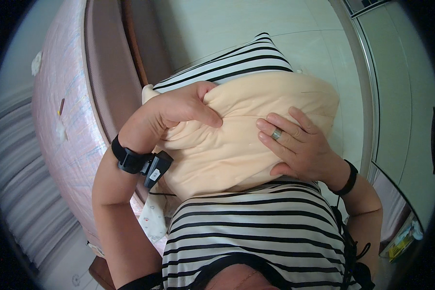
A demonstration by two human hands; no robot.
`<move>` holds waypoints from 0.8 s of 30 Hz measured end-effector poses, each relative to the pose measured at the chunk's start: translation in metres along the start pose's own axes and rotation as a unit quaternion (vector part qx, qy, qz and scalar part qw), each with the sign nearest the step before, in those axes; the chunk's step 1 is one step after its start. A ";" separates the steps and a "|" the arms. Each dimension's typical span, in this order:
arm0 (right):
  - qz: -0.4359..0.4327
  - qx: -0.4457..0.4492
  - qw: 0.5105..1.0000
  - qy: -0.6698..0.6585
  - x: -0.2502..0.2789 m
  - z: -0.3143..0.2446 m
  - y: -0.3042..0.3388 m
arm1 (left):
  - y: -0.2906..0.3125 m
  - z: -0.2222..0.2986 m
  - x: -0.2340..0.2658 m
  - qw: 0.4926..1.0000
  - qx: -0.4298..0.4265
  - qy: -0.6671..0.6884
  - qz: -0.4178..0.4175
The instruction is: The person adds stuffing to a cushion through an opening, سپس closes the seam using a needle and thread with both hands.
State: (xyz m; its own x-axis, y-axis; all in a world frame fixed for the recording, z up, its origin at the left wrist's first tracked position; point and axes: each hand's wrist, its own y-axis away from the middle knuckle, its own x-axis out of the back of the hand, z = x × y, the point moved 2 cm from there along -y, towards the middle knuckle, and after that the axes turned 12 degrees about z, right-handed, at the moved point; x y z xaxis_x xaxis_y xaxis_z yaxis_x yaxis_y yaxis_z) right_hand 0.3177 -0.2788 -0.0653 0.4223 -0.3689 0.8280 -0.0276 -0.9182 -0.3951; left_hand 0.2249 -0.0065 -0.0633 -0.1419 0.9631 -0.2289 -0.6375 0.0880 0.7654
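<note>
While hemmed in by the bed [72, 159] at frame left and glossy panels [406, 72] at right, has open floor [217, 29] at upper centre. Grips cream padded cloth [217, 164] mid-frame with left fingers [210, 116], resting right fingers [287, 125] slightly spread on top.

Soft, even indoor light | dim shadow on floor [227, 24] | sheen on wrapped mattress [67, 150] | cream cloth [256, 145] sharp, folds faintly shaded | corners black, edges bowed
</note>
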 end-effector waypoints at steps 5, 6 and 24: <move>-0.036 -0.002 0.999 0.011 0.001 0.001 0.000 | 0.001 0.010 -0.026 1.000 -0.005 -0.007 0.027; -0.029 -0.001 1.000 0.011 0.000 0.002 0.001 | 0.001 0.010 -0.029 0.999 -0.008 -0.013 0.033; 0.179 -0.193 0.963 0.064 0.032 0.057 -0.008 | -0.008 -0.004 -0.035 0.985 -0.054 0.164 0.004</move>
State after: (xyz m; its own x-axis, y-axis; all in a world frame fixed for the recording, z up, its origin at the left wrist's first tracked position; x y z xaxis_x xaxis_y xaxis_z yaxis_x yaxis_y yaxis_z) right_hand 0.3835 -0.2752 -0.0582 0.2092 -0.6634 0.7184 -0.4955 -0.7053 -0.5070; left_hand 0.2317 -0.0420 -0.0641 -0.3724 0.8282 -0.4188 -0.7097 0.0367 0.7036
